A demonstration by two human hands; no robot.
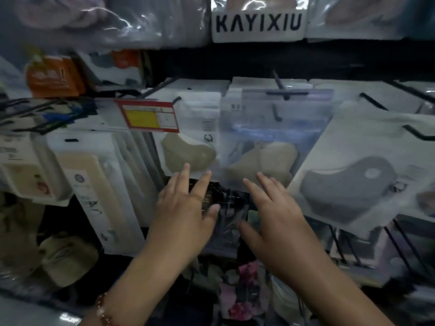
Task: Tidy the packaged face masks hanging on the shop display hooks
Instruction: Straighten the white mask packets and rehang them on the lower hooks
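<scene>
Packaged face masks hang on black display hooks across the middle of the head view. A clear zip bag with a beige mask (270, 147) hangs on a hook (281, 90) at centre. Left of it hangs a white pack with a khaki mask (190, 142); to the right, a tilted pack with a grey mask (353, 182). My left hand (186, 208) reaches up with straight fingers, its tips at the bottom edge of the khaki pack. My right hand (275, 212) is also spread flat, fingertips at the lower edge of the clear bag. Neither hand holds anything.
A red and yellow price tag (148, 117) sticks out left of the khaki pack. White boxed packs (94, 184) crowd the left side. Dark wire hooks (414, 135) jut out at right. A KAYIXIU label (259, 23) hangs above. Flowered items (242, 290) lie below.
</scene>
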